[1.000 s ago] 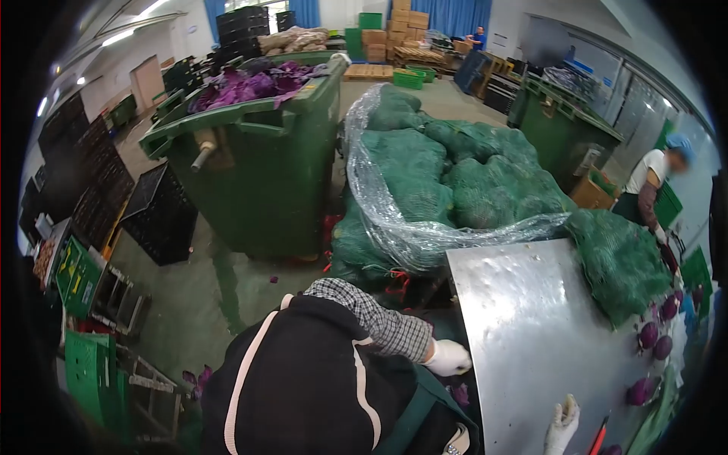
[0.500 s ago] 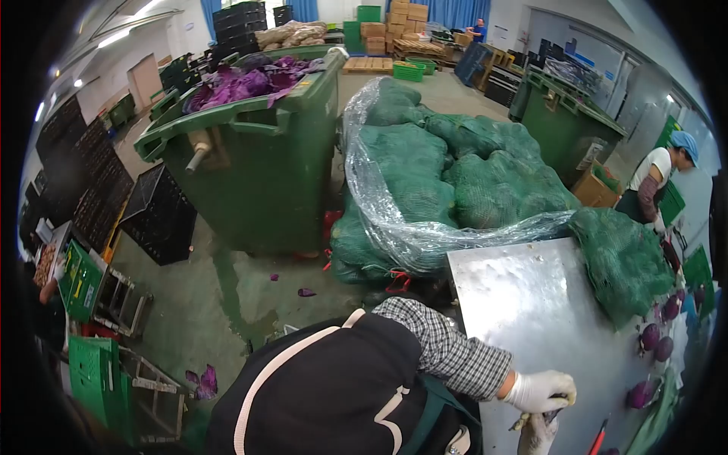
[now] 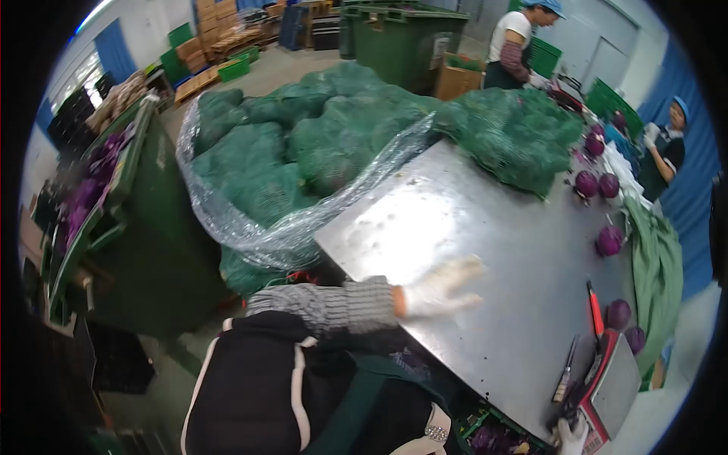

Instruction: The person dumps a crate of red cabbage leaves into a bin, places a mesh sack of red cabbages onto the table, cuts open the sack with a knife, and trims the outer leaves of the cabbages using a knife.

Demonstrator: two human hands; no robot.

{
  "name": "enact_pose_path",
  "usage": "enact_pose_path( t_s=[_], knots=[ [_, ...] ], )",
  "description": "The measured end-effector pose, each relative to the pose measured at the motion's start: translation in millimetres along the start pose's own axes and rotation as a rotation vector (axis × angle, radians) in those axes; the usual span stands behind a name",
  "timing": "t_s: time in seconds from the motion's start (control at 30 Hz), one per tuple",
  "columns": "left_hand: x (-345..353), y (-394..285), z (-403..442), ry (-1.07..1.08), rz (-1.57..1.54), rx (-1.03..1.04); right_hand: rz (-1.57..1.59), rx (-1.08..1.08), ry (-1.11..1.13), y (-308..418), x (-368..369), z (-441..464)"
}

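Note:
My left hand [image 3: 446,288], in a white glove and checkered sleeve, reaches over the metal table [image 3: 500,280]. Its fingers are spread, slightly blurred, and hold nothing. Low at the table's near right corner is my right hand [image 3: 572,437], also gloved and partly cut off by the frame. Its fingers are closed around a dark item that I cannot make out. Beside it are a red scale with a grey plate [image 3: 616,388], a knife with a light handle [image 3: 566,373] and a red-handled tool [image 3: 594,309]. Purple cabbages [image 3: 609,240] line the table's right side.
Green mesh sacks [image 3: 334,144] fill a plastic-lined container at the table's far left; another sack [image 3: 516,136] lies on the table. A green bin [image 3: 152,243] holds purple leaves. Green cloth [image 3: 654,273] hangs at right. Two co-workers [image 3: 512,45] stand beyond. A crate [image 3: 485,425] is below.
My hands were together over a small item; now they are apart, the left one opened and stretched out over the table. The view has swung right, bringing the scale and more cabbages into sight.

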State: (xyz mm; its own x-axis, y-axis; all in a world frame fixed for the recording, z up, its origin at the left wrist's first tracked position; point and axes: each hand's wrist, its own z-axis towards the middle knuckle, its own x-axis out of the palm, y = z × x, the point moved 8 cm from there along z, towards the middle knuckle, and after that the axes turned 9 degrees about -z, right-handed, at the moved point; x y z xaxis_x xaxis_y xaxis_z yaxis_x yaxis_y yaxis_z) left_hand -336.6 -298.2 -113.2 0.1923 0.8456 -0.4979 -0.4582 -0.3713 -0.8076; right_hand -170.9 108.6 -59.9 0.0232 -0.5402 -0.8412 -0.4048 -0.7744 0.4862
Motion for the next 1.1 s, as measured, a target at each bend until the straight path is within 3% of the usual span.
enact_pose_path(
  t_s=[0.03, 0.07, 0.1, 0.17, 0.23, 0.27, 0.33, 0.37, 0.43, 0.47, 0.53, 0.57, 0.63, 0.73, 0.83, 1.1],
  knots=[
    [-22, 20, -7, -0.067, 0.004, -0.056, -0.050, 0.071, -0.102, -60, -16, 0],
    [-44, 39, -14, -0.133, 0.009, -0.112, -0.337, 0.096, 0.007, -65, -28, -13],
    [-64, 55, -20, -0.140, 0.162, -0.141, -0.562, 0.165, -0.032, -79, -35, -27],
    [-99, 93, -34, -0.190, 0.381, -0.199, -0.549, 0.233, -0.048, -56, -35, -48],
    [-129, 117, -49, -0.256, 0.446, -0.278, -0.150, 0.184, -0.087, -35, -9, -40],
    [-143, 126, -54, -0.282, 0.443, -0.322, -0.237, -0.021, -0.058, 29, 4, -34],
    [-163, 141, -66, -0.317, 0.471, -0.378, -0.111, 0.050, 0.187, 16, 65, -6],
    [-173, 148, -72, -0.326, 0.507, -0.391, -0.442, -0.460, 0.074, 61, 85, -2],
    [-185, 167, -81, -0.301, 0.520, -0.465, -0.237, -0.410, 0.284, 116, 137, 8],
    [-185, 178, -87, -0.261, 0.494, -0.526, -0.153, -0.220, 0.446, 124, 163, 11],
    [-178, 180, -88, -0.099, 0.561, -0.589, -0.072, -0.412, 0.451, 152, 207, 13],
    [-173, 191, -91, -0.114, 0.479, -0.558, -0.197, -0.317, 0.560, 157, 230, 21],
    [-177, 187, -90, -0.044, 0.436, -0.601, -0.476, -0.254, 0.525, 150, 255, 36],
    [-177, 192, -96, -0.057, 0.407, -0.588, -0.651, -0.144, 0.678, 106, 283, 45],
    [-180, 190, -96, -0.045, 0.359, -0.615, -0.538, -0.269, 0.676, 100, 287, 50],
    [-175, 198, -97, 0.070, 0.300, -0.624, -0.302, -0.231, 0.594, 155, 268, 26]
  ],
)
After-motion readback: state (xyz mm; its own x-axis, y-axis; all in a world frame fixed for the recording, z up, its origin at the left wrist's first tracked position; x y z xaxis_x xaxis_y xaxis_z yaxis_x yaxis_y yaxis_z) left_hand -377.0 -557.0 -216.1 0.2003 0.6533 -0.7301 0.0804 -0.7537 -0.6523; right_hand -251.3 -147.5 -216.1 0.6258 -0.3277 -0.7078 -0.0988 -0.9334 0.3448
